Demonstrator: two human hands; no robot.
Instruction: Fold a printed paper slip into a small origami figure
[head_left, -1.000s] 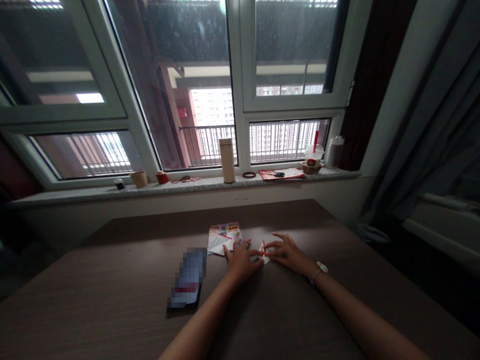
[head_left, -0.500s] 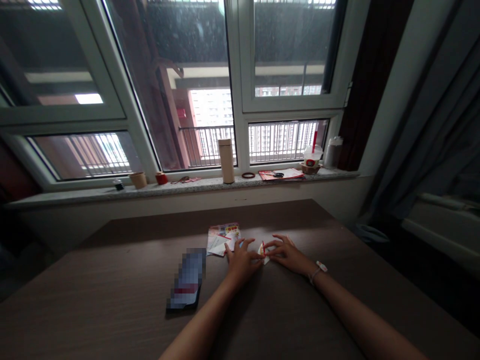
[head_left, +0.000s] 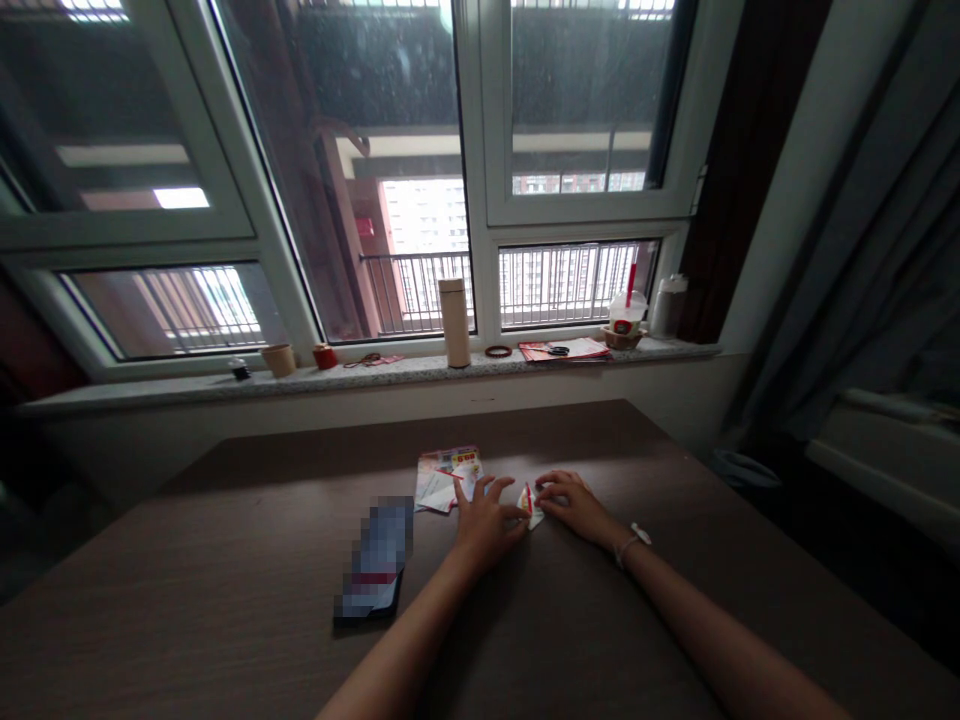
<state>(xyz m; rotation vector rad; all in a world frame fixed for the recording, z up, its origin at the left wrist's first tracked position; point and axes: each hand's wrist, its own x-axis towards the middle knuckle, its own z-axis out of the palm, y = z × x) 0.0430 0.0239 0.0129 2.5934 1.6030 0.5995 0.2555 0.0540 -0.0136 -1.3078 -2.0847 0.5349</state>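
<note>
A small folded piece of paper (head_left: 528, 503), white with red and yellow print, stands between my two hands on the table. My left hand (head_left: 487, 522) holds its lower left side with thumb and a fingertip, the other fingers spread towards the printed sheets. At the paper's right edge is my right hand (head_left: 577, 505), fingers curled and closed on it; the exact contact is hard to see. Printed paper sheets (head_left: 431, 468) with a white piece (head_left: 435, 492) on top lie just beyond my left fingers.
A phone (head_left: 375, 560), blurred out, lies left of my left forearm on the brown table (head_left: 225, 560). Along the windowsill (head_left: 420, 372) stand a beige flask (head_left: 454, 325), a paper cup (head_left: 279, 360), scissors (head_left: 556, 350) on red papers and a drink cup (head_left: 625, 312) with a straw.
My right hand's fingers have drawn in and curled more, shifting slightly at the folded paper's right edge. My left hand has barely moved. The phone and sheets stay put.
</note>
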